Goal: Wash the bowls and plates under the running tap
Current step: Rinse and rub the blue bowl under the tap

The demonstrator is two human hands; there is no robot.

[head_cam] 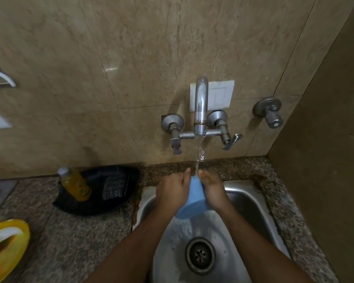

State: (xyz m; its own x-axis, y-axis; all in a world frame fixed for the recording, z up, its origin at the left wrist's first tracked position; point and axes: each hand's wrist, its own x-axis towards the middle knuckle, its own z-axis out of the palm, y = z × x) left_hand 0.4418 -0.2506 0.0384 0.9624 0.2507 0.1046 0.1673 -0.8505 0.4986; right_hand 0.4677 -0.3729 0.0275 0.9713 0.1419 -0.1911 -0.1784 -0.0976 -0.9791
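Both hands on the small blue plastic bowl (190, 199), held tilted over the stainless steel sink (251, 203) under the stream from the chrome wall tap (200, 105). Left hand (173, 190) and right hand (214, 190) fingers curl around its sides. Yellow plate (18, 233) sits on the granite counter (80, 231), far left.

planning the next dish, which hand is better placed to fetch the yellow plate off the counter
Left, probably. The yellow plate lies on the counter far left of the sink, on the left hand's side; the right hand could keep holding the blue bowl.
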